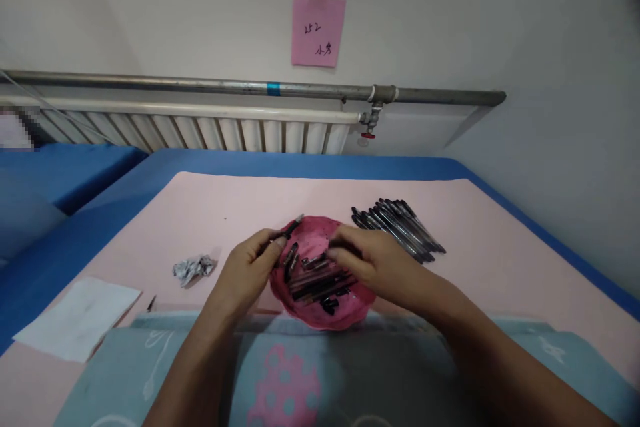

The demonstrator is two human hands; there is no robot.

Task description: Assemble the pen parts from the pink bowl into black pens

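A pink scallop-edged bowl [320,325] stands in front of me, holding dark pen barrels [320,283], black pen caps [330,305] and other small pen parts. My left hand [255,257] is at the bowl's left rim, thumb and fingers pinched on a short black pen piece [294,225] with a pale end pointing up and away. Over the right side of the bowl, my right hand [367,253] has its fingers curled together above the parts; whatever they pinch is hidden. Behind it lies a row of clear pens with black caps [395,223].
Crumpled paper [194,269] and a folded white sheet [77,319] lie left on the pink tabletop [240,200]. A small dark piece [151,303] is near the sheet. Blue-green patterned cloth [200,360] covers the near edge. A radiator [240,133] and pipe stand behind.
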